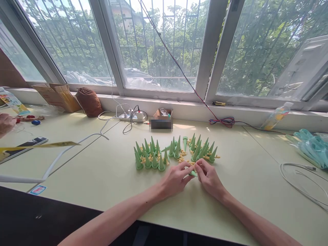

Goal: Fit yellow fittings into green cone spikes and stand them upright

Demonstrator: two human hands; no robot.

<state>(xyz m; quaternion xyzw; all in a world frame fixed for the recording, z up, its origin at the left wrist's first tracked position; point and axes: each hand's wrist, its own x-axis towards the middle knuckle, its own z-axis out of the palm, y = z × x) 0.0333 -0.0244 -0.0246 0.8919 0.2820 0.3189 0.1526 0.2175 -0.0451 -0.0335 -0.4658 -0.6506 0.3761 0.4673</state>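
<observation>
My left hand (176,178) is closed on a green plastic cone (193,174), only part of which shows between my hands. Against it my right hand (208,177) pinches with thumb and forefinger; what lies in that pinch is hidden. Just beyond my fingertips are small yellow plastic pieces (182,158). Upright green cones stand in a left group (154,162) and a right group (204,150), with a few (176,152) between them. One cone (185,143) rests point down, and another lies on its side. Yellow pieces are scattered among the cones.
Behind the cones are a small box (164,112), a blurred dark block (161,125) and a power strip (124,116). A white cable (74,142) and a phone (25,147) lie left, near another person's hand (6,123). Right are a coiled cable (294,174) and teal bags (311,145).
</observation>
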